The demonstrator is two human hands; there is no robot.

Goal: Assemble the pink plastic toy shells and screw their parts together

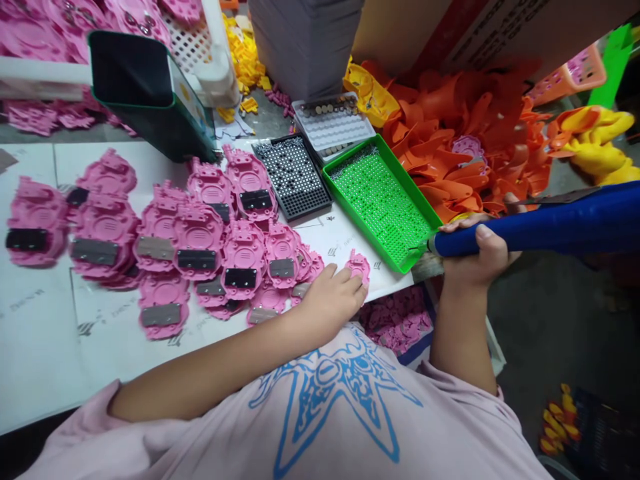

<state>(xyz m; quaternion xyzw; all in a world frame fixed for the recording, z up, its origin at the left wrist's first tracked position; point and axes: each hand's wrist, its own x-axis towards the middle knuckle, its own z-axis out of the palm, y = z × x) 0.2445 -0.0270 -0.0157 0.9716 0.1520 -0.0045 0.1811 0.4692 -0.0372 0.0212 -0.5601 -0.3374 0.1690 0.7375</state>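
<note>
My right hand (483,250) is wrapped around a blue electric screwdriver (545,223), held nearly level. The screwdriver's thin bit reaches over the near right corner of a green screw tray (429,208), whose holed plate is dotted with small screws. My left hand (334,300) has its fingers bent over a pink plastic part (358,264) at the table's front edge, and covers some of it. Left of that hand lie many pink plastic housings (200,233), overlapping in piles, several with black or grey battery covers (241,277).
A black screw tray (293,177) and a white tray (333,123) stand behind the green one. A dark open bin (150,93) is at the back left. Orange plastic parts (450,160) are heaped at the right. More pink parts (397,320) lie below the table edge.
</note>
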